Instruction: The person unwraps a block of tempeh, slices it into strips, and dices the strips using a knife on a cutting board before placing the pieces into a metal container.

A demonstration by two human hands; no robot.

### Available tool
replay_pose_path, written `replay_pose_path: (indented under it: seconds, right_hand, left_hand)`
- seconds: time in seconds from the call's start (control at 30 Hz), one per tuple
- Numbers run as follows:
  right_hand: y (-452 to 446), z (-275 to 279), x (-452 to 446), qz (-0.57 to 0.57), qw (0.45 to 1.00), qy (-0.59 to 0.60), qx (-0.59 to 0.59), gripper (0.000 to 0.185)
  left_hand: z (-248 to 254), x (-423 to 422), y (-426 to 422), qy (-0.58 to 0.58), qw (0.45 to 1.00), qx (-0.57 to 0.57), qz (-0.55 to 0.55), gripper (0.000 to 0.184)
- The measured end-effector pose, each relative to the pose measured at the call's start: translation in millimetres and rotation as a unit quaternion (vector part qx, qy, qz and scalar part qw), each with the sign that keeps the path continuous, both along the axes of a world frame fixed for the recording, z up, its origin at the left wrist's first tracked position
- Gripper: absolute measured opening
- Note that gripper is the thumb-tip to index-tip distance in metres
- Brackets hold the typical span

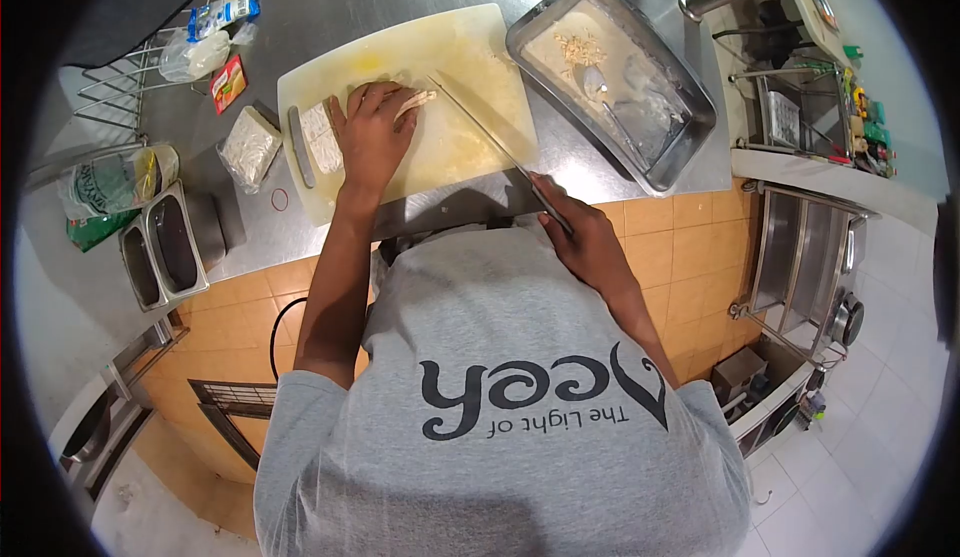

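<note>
In the head view, a white cutting board (pixel 470 57) lies on the steel counter. My left hand (pixel 372 137) rests on it, fingers curled over pale, speckled tempeh, with thin slices (pixel 416 103) showing past the fingertips. Left of that hand lies another piece of tempeh (pixel 322 139), partly hidden by it. My right hand (pixel 580 232) grips the handle of a long knife (pixel 485 135). The blade slants up and left across the board, its tip close to the slices. A plastic-wrapped block of tempeh (pixel 249 149) sits just left of the board.
Right of the board stands a metal tray (pixel 655 157) holding pale batter, cut bits and a spoon (pixel 594 82). A red sachet (pixel 229 84), a blue packet (pixel 225 12) and a wire rack (pixel 120 92) are at the left. Steel containers (pixel 172 244) hang by the counter's left edge.
</note>
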State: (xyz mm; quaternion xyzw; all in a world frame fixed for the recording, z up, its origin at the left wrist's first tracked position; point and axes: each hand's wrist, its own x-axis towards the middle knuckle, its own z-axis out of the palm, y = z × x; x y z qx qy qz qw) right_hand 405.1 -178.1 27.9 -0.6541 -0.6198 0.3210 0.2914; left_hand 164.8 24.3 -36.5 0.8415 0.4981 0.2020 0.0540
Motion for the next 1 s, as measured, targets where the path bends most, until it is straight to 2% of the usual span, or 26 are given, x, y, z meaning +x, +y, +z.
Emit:
replay_pose_path:
  seconds: [0.13,0.53,0.8,1.0]
  right_hand:
    - [1,-1,-3,0.0,1.0,0.006,-0.002,0.057]
    - [1,3,-12,0.008,1.0,0.01,-0.004,0.054]
    - [-1,2,-13,0.004,0.999,0.004,-0.039,0.055]
    - [-1,1,-9,-0.009,1.0,-0.012,0.011,0.058]
  left_hand:
    - [-12,1,-1,-0.019,0.999,0.05,0.0,0.026]
    - [-21,7,-5,-0.053,0.993,0.102,0.037,0.018]
    - [-23,5,-6,-0.061,0.994,0.085,0.037,0.018]
    - [-13,3,0,-0.039,0.998,0.043,0.021,0.022]
